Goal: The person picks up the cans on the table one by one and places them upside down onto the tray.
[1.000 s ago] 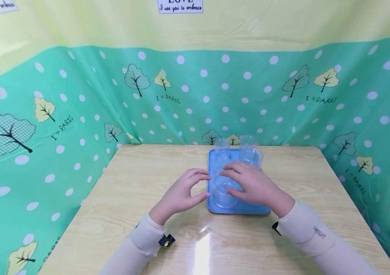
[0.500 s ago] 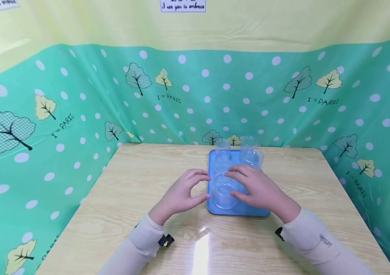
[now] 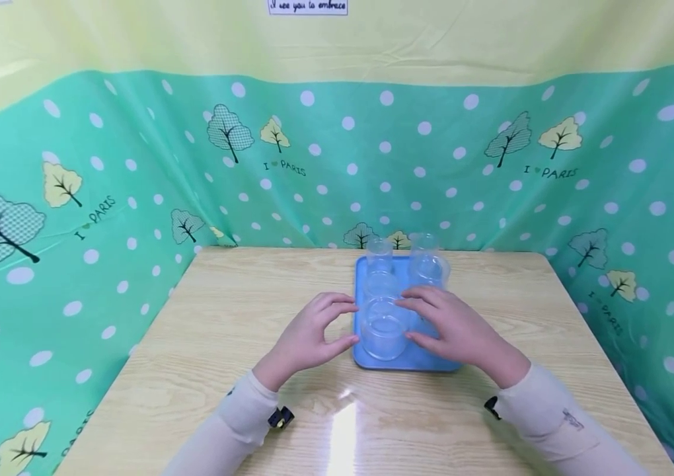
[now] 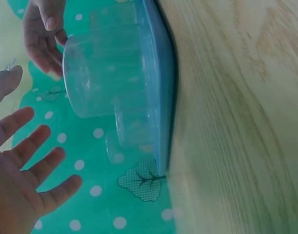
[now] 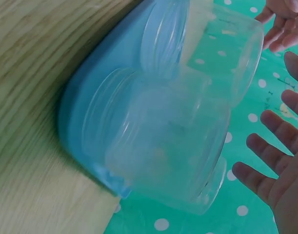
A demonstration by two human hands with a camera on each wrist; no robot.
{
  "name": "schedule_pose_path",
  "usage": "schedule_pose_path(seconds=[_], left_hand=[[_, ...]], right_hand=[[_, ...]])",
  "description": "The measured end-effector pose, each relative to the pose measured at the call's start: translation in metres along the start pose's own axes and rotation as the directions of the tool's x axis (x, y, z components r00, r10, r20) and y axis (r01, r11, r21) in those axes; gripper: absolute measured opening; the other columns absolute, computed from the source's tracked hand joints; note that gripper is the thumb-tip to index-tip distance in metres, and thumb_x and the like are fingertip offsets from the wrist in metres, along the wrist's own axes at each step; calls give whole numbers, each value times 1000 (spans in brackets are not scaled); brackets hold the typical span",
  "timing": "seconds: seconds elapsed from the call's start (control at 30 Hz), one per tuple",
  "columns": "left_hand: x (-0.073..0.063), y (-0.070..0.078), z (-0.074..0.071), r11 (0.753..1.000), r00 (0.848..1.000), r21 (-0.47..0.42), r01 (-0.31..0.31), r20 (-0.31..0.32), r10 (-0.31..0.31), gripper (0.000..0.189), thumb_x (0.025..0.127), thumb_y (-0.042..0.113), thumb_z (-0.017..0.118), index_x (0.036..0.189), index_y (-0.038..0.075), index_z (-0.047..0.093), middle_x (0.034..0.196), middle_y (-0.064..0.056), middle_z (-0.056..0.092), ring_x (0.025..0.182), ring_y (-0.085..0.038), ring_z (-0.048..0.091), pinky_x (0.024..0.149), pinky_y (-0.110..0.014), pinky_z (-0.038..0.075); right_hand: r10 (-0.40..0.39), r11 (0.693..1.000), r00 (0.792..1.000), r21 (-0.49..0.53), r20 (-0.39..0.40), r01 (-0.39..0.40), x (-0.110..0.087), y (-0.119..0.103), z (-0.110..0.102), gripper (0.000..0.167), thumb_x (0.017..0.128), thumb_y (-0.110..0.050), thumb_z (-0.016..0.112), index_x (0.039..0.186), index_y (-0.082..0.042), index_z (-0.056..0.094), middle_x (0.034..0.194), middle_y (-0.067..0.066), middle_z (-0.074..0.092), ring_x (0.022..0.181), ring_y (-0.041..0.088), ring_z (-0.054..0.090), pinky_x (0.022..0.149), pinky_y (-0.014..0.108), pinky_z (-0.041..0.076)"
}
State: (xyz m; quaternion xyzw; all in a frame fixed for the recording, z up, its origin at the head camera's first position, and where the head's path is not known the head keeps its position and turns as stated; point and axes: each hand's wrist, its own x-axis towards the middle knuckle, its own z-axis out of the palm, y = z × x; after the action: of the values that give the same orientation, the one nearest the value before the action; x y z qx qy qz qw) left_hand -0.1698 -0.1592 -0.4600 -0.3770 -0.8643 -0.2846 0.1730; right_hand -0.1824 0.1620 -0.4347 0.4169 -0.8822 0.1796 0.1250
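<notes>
A blue tray (image 3: 423, 360) holds several clear plastic jars of different sizes. The front-left jar (image 3: 384, 342) is a wide one, standing between my two hands in the head view. Just left of it, my left hand (image 3: 307, 337) hovers with spread, gently bent fingers. My right hand (image 3: 462, 330) hovers over the tray's right side, thumb and fingers apart, hiding part of the jars there. In the left wrist view, a gap separates the left fingers from the wide jar (image 4: 105, 73). The right wrist view shows the right fingers apart from a large jar (image 5: 163, 131). Neither hand holds anything.
Narrower jars stand at the tray's far end, one at back left (image 3: 380, 254) and one at back right (image 3: 423, 248). The wooden table (image 3: 242, 291) extends around the tray. A green dotted curtain (image 3: 325, 172) hangs behind and at both sides.
My right hand has drawn back to the right, from over the front-left jar to beside it. The left hand has hardly moved. The head view has shifted slightly.
</notes>
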Motion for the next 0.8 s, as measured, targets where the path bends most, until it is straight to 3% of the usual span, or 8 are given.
schedule_pose_path(seconds=[0.23,0.5,0.8], left_hand=[[-5,-1,-2,998,998,52,46,44,-48,56,88,42,79,135,15,65,138,0,60,132,-17,52,114,-37,44],[-7,0,-3,994,997,83,70,24,-72,61,85,43,83,135,14,64,139,-4,60,132,-21,53,113,-42,45],[-10,-4,-10,989,994,114,93,49,-99,64,86,50,79,137,15,62,142,-1,57,134,-20,51,113,-43,45]], right_hand=[[28,999,1000,-26,6,-28,-8,6,-2,59,89,-38,80,141,-17,61,144,4,56,133,29,53,107,53,49],[21,999,1000,-31,-1,-21,-16,15,-4,60,90,-37,79,142,-15,60,145,5,56,134,30,53,108,54,48],[44,999,999,-30,3,-44,-26,21,-5,60,90,-38,79,143,-17,59,147,5,55,136,31,51,108,56,47]])
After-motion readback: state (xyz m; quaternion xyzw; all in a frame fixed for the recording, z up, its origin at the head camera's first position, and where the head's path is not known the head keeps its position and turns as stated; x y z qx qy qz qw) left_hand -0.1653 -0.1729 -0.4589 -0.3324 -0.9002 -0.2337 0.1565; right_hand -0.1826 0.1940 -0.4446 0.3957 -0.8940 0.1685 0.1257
